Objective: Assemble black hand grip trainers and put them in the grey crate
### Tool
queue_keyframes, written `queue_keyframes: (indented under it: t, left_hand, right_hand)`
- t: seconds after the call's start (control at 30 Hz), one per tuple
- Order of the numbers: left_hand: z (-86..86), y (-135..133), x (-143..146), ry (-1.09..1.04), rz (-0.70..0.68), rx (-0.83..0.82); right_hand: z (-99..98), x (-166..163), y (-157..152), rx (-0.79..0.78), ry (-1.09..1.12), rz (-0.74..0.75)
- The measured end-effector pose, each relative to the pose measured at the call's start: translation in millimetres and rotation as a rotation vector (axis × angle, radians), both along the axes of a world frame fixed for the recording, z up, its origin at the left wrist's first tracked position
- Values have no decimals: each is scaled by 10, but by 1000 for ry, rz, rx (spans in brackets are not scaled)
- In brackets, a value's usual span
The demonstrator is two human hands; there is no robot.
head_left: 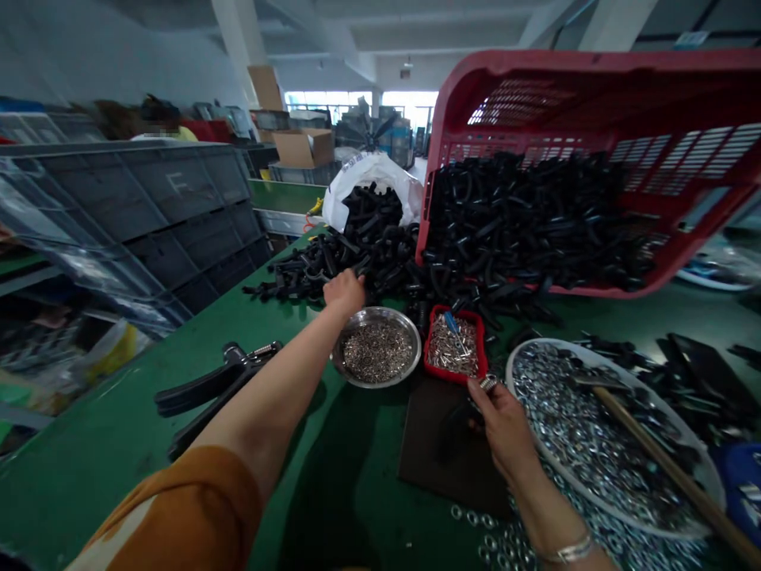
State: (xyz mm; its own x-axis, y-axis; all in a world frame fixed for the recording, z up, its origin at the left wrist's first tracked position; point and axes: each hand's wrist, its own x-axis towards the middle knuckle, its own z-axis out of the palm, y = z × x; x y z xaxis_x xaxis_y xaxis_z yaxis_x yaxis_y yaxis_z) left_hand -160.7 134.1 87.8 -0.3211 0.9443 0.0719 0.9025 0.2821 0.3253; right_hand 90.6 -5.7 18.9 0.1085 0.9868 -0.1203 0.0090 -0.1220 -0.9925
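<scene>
My left hand (345, 292) reaches to the near edge of a heap of black plastic parts (321, 266), just behind a round metal bowl (380, 353) of small metal pieces. Its fingers look curled, and whatever they hold is hidden. Low over a dark mat (425, 444), my right hand (505, 424) grips a black part with a metal spring (488, 384) at its top; much of this part blends into the mat. Right beyond that hand stands a small red basket (431, 369) of metal pins, with a blue-handled tool (450, 322) lying in it.
A large red crate (437, 119) full of black parts leans at the back right. A white tray (516, 373) of metal rings carries a wooden-handled tool (659, 460); loose rings lie in front. Black handles (199, 392) lie at left. Grey crates (178, 186) and another person stand beyond.
</scene>
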Motion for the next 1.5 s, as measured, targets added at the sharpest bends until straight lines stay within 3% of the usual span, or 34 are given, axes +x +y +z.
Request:
queue_keyframes:
  t: [0.07,0.17,0.23,0.37,0.53,0.63,0.7,0.93,1.23,1.5]
  left_hand:
    - [46,-196,237,-55,-94,91]
    - [-43,-646,672,-503,-514,119]
    - [-173,-935,915,-741,-662,98]
    - [-396,-1183,1152,-948,-584,173]
    - [-495,-1103,1204,-1093,-523,182]
    - [-508,-1078,1217,-1145,-508,105]
    - [-505,-1078,1218,-1131,-506,78]
    - [-421,-1104,1206,-874,-634,260]
    - [-494,-1114,1199,-1047,-650,129]
    - [-539,-1161,1187,-1025,-691,31]
  right_hand:
    - [89,-22,47,179,-64,-17]
    - [234,-60,57,341,-115,-46]
    - [307,-74,25,371,-174,-45]
    - [352,-64,-48,391,-373,-26]
    - [291,-29,-36,373,-399,-51]
    - [285,-26,0,375,-424,-60]
    - [303,-30,18,386,-465,-42]
    - [350,-42,31,475,-670,-16]
    - [275,-4,49,448,-725,185]
    - [258,78,89,380,-759,393]
